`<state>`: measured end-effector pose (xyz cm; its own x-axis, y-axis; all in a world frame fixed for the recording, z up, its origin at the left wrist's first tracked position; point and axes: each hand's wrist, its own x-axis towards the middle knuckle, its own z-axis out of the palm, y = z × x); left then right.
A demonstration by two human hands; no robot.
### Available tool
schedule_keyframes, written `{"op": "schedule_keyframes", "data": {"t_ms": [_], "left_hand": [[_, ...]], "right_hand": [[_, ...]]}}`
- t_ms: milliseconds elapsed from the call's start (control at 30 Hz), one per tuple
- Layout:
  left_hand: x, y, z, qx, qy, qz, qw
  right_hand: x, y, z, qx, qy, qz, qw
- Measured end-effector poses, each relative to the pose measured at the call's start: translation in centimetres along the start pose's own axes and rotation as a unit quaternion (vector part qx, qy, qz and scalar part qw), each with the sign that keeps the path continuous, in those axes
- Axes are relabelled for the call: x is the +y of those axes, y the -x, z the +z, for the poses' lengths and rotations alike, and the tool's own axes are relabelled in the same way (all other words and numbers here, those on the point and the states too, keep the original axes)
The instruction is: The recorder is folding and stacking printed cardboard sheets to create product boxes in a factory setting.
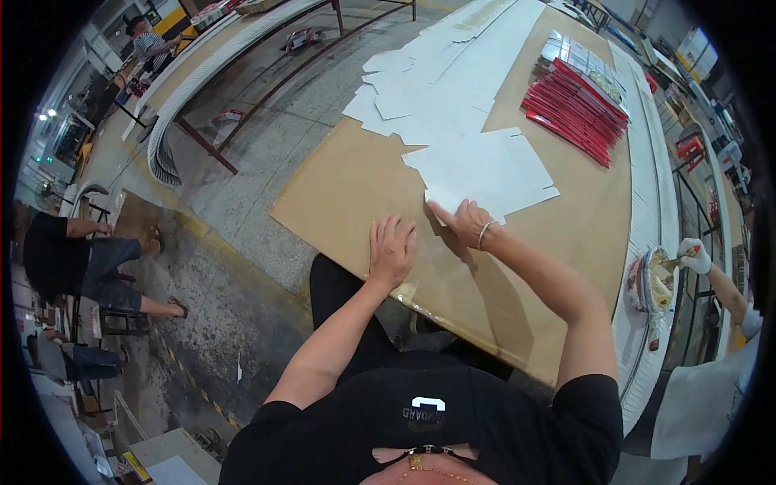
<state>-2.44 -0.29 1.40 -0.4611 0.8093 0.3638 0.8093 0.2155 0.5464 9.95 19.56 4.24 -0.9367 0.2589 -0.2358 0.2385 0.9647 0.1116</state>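
Observation:
My left hand (391, 249) lies flat, palm down, on the brown cardboard-covered table (347, 190), fingers slightly apart, holding nothing. My right hand (463, 221) pinches the near corner of a flat white die-cut card sheet (485, 170). This sheet is the nearest one of a long spread of overlapping white sheets (436, 81) that runs away up the table. A thin bracelet sits on my right wrist.
A fanned stack of red flat packs (578, 105) lies at the table's far right. A person in white with gloved hands (695, 257) works at the right by a bowl-like stack (651, 283). Other people sit at the left (73, 259). Concrete floor lies to the left.

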Motion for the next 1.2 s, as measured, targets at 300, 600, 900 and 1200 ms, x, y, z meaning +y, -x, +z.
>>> {"op": "schedule_keyframes", "data": {"t_ms": [300,600,900,1200], "left_hand": [[-0.4,-0.2,-0.1,0.035,0.065,-0.024,0.997],[6.0,3.6,-6.0,-0.012,0.118,0.253,0.960],[7.7,5.8,-1.1,-0.351,-0.052,0.354,0.866],[10.7,7.6,2.9,-0.167,0.145,0.154,0.963]], "right_hand": [[2.3,-1.0,-1.1,0.382,-0.252,0.176,0.872],[-6.9,21.9,5.9,0.336,-0.218,0.157,0.903],[-14.4,36.1,8.8,0.343,-0.362,0.259,0.827],[-10.7,31.9,4.5,0.227,-0.381,0.588,0.676]]}}
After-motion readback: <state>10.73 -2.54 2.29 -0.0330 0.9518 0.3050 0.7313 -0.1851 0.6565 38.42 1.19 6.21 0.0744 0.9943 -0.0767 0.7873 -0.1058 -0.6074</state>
